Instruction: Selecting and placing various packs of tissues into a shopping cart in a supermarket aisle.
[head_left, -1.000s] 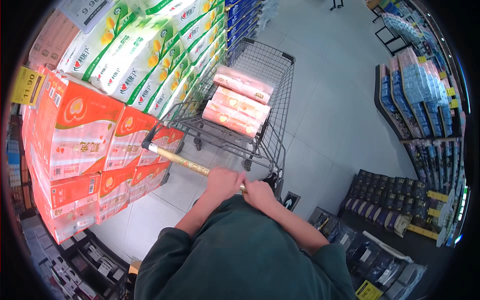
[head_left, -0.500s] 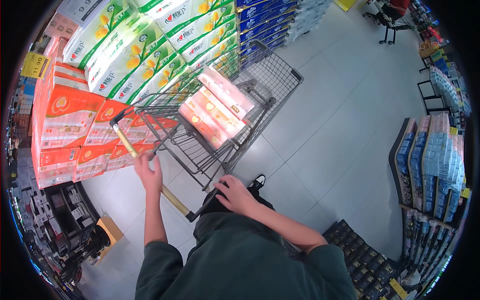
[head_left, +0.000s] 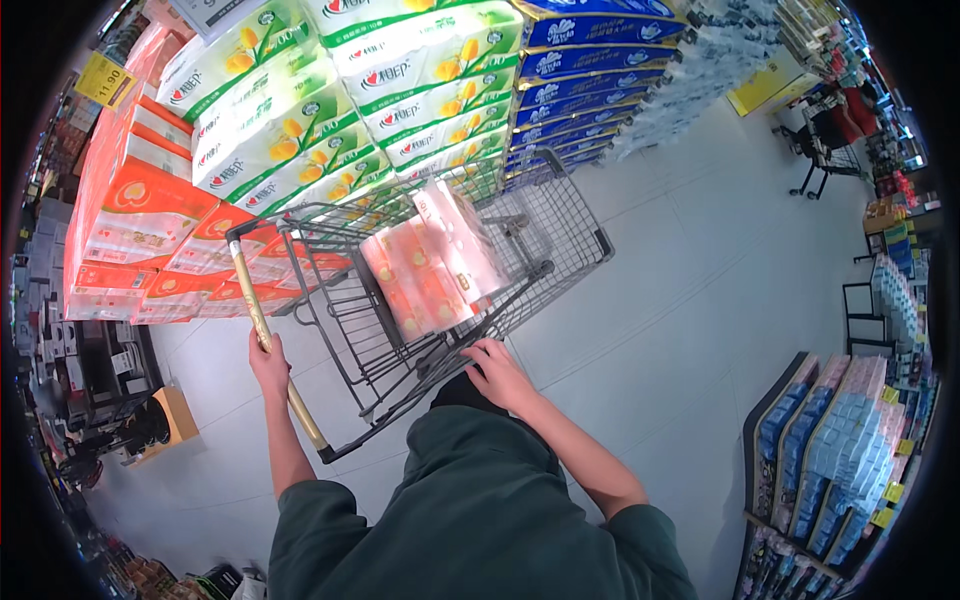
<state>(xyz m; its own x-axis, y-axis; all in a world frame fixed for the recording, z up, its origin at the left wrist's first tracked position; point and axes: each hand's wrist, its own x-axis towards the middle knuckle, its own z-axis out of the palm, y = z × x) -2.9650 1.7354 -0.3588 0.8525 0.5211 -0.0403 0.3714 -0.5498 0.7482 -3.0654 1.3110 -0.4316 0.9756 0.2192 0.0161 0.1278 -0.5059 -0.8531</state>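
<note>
My left hand [head_left: 268,366] is wrapped round the gold handle bar [head_left: 263,310] of a grey wire shopping cart [head_left: 575,300]. Beside the cart's near side rail is my right hand [head_left: 500,376], palm down. Its fingers stretch toward the rail with the thumb apart, and the fingertips seem to touch it. Inside the cart lie a pink-and-orange tissue pack [head_left: 412,285] and, leaning against it, a paler pink pack [head_left: 462,240]. Both sit in the part nearer the handle.
Stacked green-and-white tissue packs [head_left: 430,90], blue packs [head_left: 590,65] and orange-red packs [head_left: 150,215] rise along the cart's far side. To the right stands a shelf of blue packs [head_left: 825,430]. Another cart [head_left: 825,160] is farther back. A cardboard box [head_left: 178,420] lies at left.
The cart has turned clockwise in view, its front swinging down and right. My left hand has closed on the handle; my right has gone from the handle's corner to the side rail.
</note>
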